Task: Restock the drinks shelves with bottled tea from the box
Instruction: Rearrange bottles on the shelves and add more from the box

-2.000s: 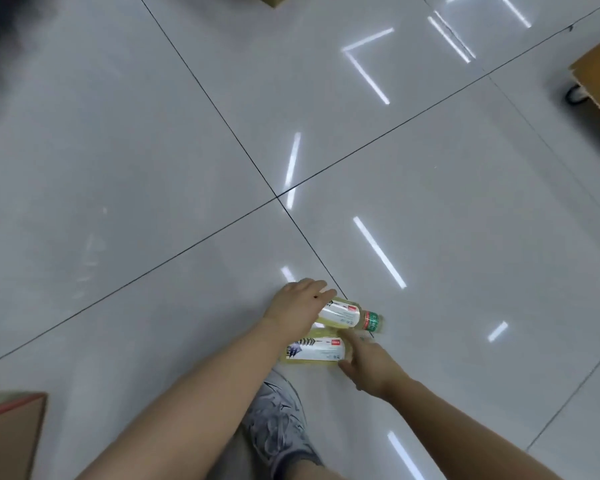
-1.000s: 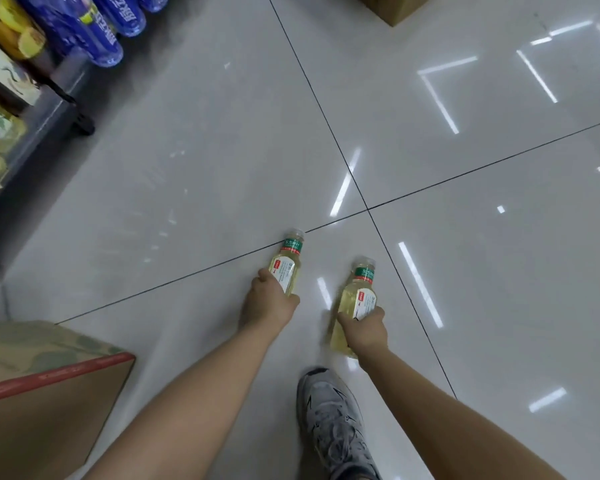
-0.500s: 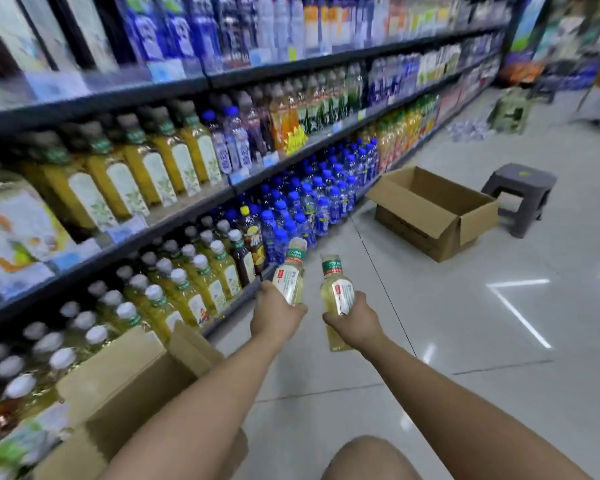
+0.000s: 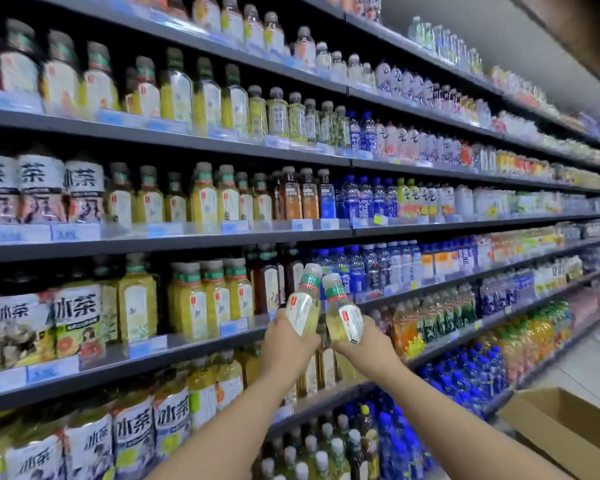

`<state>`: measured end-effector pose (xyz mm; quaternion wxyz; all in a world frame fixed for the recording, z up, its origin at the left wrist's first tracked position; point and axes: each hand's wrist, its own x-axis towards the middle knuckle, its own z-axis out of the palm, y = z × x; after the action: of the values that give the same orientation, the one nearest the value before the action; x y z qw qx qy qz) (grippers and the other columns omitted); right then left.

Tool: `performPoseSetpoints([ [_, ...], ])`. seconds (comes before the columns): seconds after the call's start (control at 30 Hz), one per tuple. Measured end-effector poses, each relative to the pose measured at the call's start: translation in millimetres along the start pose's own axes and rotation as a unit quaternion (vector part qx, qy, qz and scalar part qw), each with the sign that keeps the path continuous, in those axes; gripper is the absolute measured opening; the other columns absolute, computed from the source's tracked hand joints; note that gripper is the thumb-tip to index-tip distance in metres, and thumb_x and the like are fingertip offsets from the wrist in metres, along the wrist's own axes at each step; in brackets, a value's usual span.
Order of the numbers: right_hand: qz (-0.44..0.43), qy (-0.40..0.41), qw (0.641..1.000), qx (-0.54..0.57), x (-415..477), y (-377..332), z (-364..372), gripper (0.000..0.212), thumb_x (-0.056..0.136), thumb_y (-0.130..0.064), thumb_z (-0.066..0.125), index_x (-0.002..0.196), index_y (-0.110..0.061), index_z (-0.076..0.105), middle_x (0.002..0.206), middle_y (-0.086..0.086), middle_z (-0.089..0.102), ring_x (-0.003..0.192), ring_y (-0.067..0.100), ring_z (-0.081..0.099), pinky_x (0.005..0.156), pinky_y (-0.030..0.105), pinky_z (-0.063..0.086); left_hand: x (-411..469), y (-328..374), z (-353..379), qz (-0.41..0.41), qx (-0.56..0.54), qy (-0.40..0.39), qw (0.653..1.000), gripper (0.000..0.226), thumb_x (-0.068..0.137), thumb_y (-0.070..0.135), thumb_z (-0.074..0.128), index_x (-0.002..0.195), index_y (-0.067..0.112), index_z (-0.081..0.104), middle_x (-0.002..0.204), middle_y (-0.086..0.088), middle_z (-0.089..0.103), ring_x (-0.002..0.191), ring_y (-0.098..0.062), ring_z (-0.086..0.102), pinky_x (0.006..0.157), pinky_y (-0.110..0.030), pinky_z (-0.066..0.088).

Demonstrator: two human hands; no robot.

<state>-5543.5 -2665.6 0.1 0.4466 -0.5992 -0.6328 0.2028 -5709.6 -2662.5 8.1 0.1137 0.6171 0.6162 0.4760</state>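
Gripping one tea bottle [image 4: 303, 311] in the left hand [image 4: 284, 344] and another [image 4: 342, 315] in the right hand [image 4: 368, 346], raised near the shelf [image 4: 201, 344], the person should slot them upright behind matching yellow bottles [image 4: 215, 299].

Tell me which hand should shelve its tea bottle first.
Probably the left hand: its bottle is nearer the matching yellow tea row, with the right hand and its bottle farther from it.

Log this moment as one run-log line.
left hand: holds tea bottle | right hand: holds second tea bottle | both raised before shelves | unplaced
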Motion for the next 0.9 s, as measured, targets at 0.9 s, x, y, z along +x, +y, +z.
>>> performPoseSetpoints([
  [0.9, -0.255, 0.132, 0.957, 0.049, 377, -229, 89, 0.061, 0.084, -0.045, 0.059, 0.131, -0.011, 0.04, 0.116, 0.017, 0.064, 0.104, 0.038, 0.061, 0.088, 0.045, 0.051, 351, 51, -86, 0.143, 0.19, 0.277, 0.931, 0.062, 0.078, 0.038, 0.062, 0.13, 0.011, 0.042, 0.118, -0.015, 0.056, 0.106, -0.035, 0.055, 0.082, -0.04, 0.047],
])
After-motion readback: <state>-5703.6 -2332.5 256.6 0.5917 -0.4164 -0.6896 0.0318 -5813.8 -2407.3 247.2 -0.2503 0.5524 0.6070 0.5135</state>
